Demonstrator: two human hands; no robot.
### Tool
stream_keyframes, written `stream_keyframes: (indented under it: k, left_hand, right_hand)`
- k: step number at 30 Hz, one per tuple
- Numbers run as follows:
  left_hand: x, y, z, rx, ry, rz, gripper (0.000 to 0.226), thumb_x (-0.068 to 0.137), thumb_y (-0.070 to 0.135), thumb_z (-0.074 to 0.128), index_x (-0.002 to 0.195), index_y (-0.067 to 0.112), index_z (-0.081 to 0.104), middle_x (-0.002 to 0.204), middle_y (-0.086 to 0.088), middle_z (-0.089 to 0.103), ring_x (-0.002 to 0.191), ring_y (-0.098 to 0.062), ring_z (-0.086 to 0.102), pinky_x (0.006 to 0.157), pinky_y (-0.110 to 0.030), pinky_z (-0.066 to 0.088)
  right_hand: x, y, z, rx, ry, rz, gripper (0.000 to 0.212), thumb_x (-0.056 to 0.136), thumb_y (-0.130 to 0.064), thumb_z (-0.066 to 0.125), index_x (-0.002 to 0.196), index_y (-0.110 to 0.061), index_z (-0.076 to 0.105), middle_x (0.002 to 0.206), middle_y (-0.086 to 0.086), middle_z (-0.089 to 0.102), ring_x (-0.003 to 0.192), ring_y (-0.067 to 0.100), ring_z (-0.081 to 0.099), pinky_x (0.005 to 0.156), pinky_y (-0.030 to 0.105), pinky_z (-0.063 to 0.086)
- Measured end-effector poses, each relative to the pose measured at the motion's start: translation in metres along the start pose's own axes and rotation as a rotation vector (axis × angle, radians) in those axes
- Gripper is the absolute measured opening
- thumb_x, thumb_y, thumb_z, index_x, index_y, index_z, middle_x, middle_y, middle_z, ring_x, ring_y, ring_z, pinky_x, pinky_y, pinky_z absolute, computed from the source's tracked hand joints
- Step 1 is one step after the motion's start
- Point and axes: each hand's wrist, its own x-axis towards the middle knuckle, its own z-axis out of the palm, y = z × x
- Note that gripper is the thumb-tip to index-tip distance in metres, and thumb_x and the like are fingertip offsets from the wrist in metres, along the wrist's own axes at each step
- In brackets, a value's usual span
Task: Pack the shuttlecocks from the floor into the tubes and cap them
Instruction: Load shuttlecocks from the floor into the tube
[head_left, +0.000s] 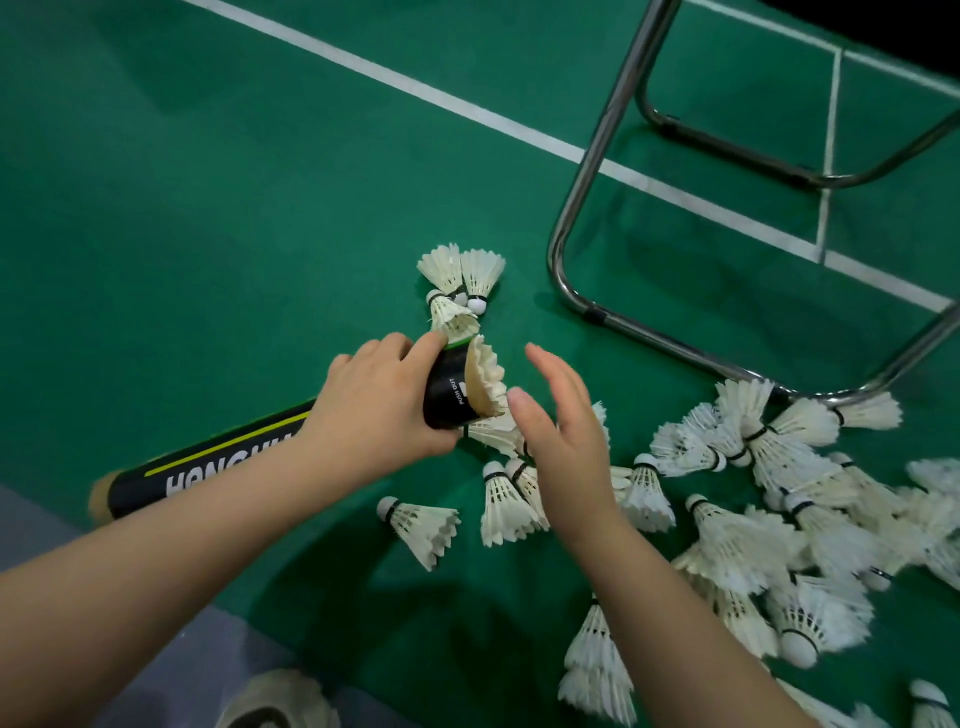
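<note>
My left hand grips tube, shuttlecock poking out its mouth; right hand flat open beside it, holding nothing.

Brightness: moderate, even indoor light, seemingly from overhead; the floor darkens far left.
Shadows: soft; I see a dark patch on the near floor and another inside the metal frame.
Glare: thin highlights along the frame's tubing.
Focus: tube lettering is crisp; right hand slightly smeared; right-edge shuttlecocks soft.
Distortion: far right corner masked black.
</note>
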Motion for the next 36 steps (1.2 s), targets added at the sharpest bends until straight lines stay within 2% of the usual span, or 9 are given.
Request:
stream_keyframes:
  k: [5, 9, 12, 18, 23, 25, 28, 32, 36]
  left_hand:
    - [-0.009, 0.004, 0.000, 0.004, 0.009, 0.008, 0.073, 0.062, 0.051, 0.066, 0.124, 0.024, 0.038, 0.101, -0.003, 0.052, 0.095, -0.027, 0.051, 0.078, -0.037, 0.037]
    - [-0.014, 0.004, -0.005, 0.005, 0.029, -0.002, 0.072, 0.063, 0.051, 0.066, 0.124, 0.025, 0.038, 0.101, -0.001, 0.051, 0.095, -0.026, 0.050, 0.078, -0.037, 0.037]
    - [-0.018, 0.004, -0.005, 0.030, 0.018, 0.007, 0.071, 0.065, 0.051, 0.062, 0.126, 0.025, 0.036, 0.102, -0.001, 0.050, 0.097, -0.025, 0.049, 0.080, -0.037, 0.037]
    - [-0.016, -0.011, 0.000, 0.045, -0.018, -0.002, 0.071, 0.067, 0.050, 0.059, 0.129, 0.028, 0.033, 0.108, 0.000, 0.048, 0.102, -0.024, 0.047, 0.083, -0.036, 0.034]
    - [0.005, -0.023, 0.003, 0.014, 0.002, -0.052, 0.070, 0.067, 0.053, 0.059, 0.127, 0.028, 0.032, 0.109, 0.000, 0.047, 0.102, -0.024, 0.046, 0.083, -0.037, 0.034]
    - [0.012, -0.033, 0.006, 0.031, -0.008, -0.082, 0.069, 0.068, 0.053, 0.059, 0.126, 0.028, 0.031, 0.110, 0.000, 0.047, 0.102, -0.024, 0.046, 0.083, -0.036, 0.033]
    - [0.021, -0.047, 0.011, 0.051, -0.021, -0.124, 0.069, 0.068, 0.053, 0.060, 0.125, 0.028, 0.031, 0.111, -0.001, 0.047, 0.102, -0.024, 0.045, 0.083, -0.036, 0.033]
    - [0.032, -0.056, 0.017, 0.037, -0.024, -0.157, 0.069, 0.067, 0.052, 0.061, 0.125, 0.028, 0.032, 0.111, -0.001, 0.047, 0.103, -0.024, 0.045, 0.083, -0.036, 0.032]
    - [0.037, -0.060, 0.020, 0.031, -0.022, -0.162, 0.069, 0.067, 0.051, 0.061, 0.125, 0.027, 0.033, 0.109, 0.000, 0.047, 0.102, -0.024, 0.044, 0.081, -0.036, 0.033]
  right_hand:
    - [-0.008, -0.010, 0.002, 0.017, -0.082, -0.049, 0.021, 0.077, -0.038, 0.051, 0.093, -0.037, 0.065, 0.097, -0.015, 0.067, 0.096, 0.000, 0.060, 0.089, 0.026, 0.047]
    - [-0.005, -0.010, 0.015, 0.139, -0.142, -0.003, 0.052, 0.076, -0.054, 0.047, 0.088, -0.008, 0.067, 0.089, 0.015, 0.065, 0.084, 0.025, 0.057, 0.084, 0.044, 0.046]
    - [0.000, -0.010, 0.021, 0.149, -0.263, 0.089, 0.057, 0.073, -0.058, 0.052, 0.088, -0.005, 0.067, 0.095, 0.022, 0.065, 0.084, 0.019, 0.056, 0.083, 0.044, 0.046]
    - [0.027, -0.016, 0.025, 0.068, -0.601, 0.260, 0.028, 0.083, -0.049, 0.054, 0.086, -0.024, 0.068, 0.098, -0.005, 0.068, 0.096, 0.006, 0.061, 0.087, 0.016, 0.044]
    - [0.057, -0.017, 0.036, 0.083, -0.089, 0.057, 0.053, 0.091, -0.046, 0.045, 0.059, -0.006, 0.060, 0.062, 0.003, 0.060, 0.059, 0.013, 0.053, 0.063, 0.022, 0.044]
    - [0.070, -0.009, 0.037, 0.027, 0.080, -0.008, 0.045, 0.093, -0.039, 0.043, 0.063, -0.016, 0.066, 0.064, 0.000, 0.066, 0.064, 0.012, 0.059, 0.065, 0.015, 0.044]
    - [0.102, 0.015, 0.037, -0.217, 0.111, 0.061, 0.022, 0.094, -0.034, 0.048, 0.095, -0.019, 0.064, 0.085, 0.000, 0.063, 0.081, 0.014, 0.057, 0.074, 0.029, 0.042]
    - [0.137, 0.047, 0.046, -0.600, -0.035, 0.282, 0.056, 0.088, -0.046, 0.051, 0.139, -0.026, 0.036, 0.139, 0.005, 0.042, 0.124, 0.028, 0.040, 0.100, 0.043, 0.036]
    - [0.158, 0.055, 0.067, -0.721, -0.039, 0.298, 0.066, 0.085, -0.053, 0.052, 0.142, -0.032, 0.026, 0.145, 0.007, 0.032, 0.127, 0.033, 0.035, 0.100, 0.044, 0.033]
